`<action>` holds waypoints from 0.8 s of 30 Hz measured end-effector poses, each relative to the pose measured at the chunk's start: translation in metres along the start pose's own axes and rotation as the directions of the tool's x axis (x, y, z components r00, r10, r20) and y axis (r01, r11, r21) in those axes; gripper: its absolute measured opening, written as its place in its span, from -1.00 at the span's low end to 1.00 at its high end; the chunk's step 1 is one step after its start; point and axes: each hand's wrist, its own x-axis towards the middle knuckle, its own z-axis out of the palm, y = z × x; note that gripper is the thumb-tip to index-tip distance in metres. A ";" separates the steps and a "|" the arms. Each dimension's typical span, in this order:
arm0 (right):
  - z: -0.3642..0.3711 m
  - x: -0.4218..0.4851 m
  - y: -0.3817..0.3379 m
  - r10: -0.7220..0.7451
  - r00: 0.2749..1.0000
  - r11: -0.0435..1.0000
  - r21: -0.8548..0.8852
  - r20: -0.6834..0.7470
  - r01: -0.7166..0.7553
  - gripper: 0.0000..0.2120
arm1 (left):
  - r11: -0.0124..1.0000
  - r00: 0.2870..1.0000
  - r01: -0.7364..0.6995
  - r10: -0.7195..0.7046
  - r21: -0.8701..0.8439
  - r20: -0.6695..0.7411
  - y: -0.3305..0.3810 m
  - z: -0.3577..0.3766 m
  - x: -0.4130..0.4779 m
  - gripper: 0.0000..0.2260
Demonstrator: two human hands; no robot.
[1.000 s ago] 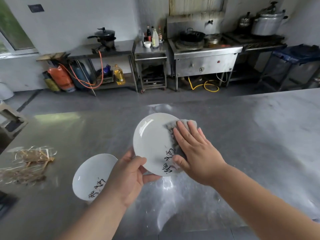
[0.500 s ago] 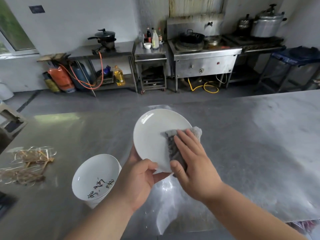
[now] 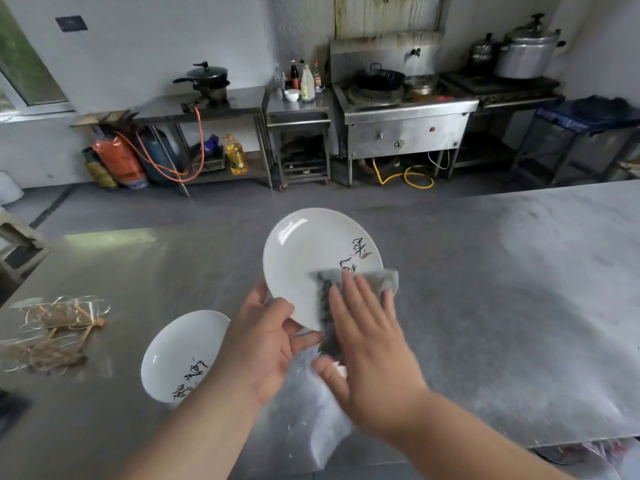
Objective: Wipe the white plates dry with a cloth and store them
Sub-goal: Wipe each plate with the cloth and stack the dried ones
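A white plate with black brush writing is held tilted above the steel table. My left hand grips its lower rim, thumb on the face. My right hand lies flat on a grey cloth, pressing it against the plate's lower right part. The cloth folds over the rim and hangs down past the plate's edge. A second white plate with the same writing stands on the table at the lower left, partly hidden by my left forearm.
The steel table runs wide to the right. A heap of straw and clear wrapping lies at its left edge. Across the floor stand a stove, pots, gas bottles and steel shelves along the wall.
The plate has turned in my left hand, so its writing went from the lower edge to the upper right. My right hand with the cloth slid down towards the lower rim.
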 end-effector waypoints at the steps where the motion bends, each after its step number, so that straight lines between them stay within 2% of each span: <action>1: 0.009 -0.009 -0.009 -0.041 0.999 0.999 0.010 0.006 0.041 -0.09 | 1.000 1.000 0.005 -0.005 0.010 -0.021 -0.004 0.000 0.000 -0.57; 5: 0.005 -0.006 0.013 -0.141 0.986 0.989 -0.030 0.092 0.144 -0.11 | 0.999 0.999 0.034 -0.034 -0.003 -0.024 -0.006 -0.009 -0.002 -0.52; 8: -0.015 0.015 0.041 -0.028 0.987 0.994 -0.101 0.155 0.044 -0.10 | 0.999 0.999 0.040 -0.040 -0.015 0.005 -0.002 -0.013 -0.004 -0.55; 11: -0.019 0.022 0.036 0.052 0.987 0.996 -0.080 0.154 -0.040 -0.09 | 0.999 0.999 0.026 -0.025 -0.030 0.024 -0.001 -0.006 -0.003 -0.55; 13: -0.012 0.013 0.016 0.002 0.990 1.000 -0.014 0.144 0.000 -0.07 | 0.999 1.000 0.009 -0.009 -0.050 0.007 -0.001 0.000 0.000 -0.58; 16: 0.004 -0.008 -0.012 -0.114 0.983 0.991 0.084 0.146 0.102 -0.09 | 0.999 0.999 -0.013 0.011 -0.039 -0.033 -0.003 0.003 0.004 -0.45; 19: 0.002 -0.007 -0.004 -0.169 0.977 0.985 0.063 0.129 0.162 -0.16 | 1.000 1.000 0.008 -0.008 -0.016 -0.015 -0.003 -0.004 0.001 -0.51; 22: -0.015 0.013 0.026 -0.033 0.993 0.999 0.032 0.112 0.030 -0.18 | 0.996 0.995 0.090 -0.091 0.015 0.049 0.004 -0.016 -0.003 -0.62; 24: -0.026 0.026 0.044 0.064 0.994 0.992 0.105 0.090 -0.074 -0.19 | 0.988 0.983 0.140 -0.146 0.061 0.110 0.009 -0.024 -0.005 -0.58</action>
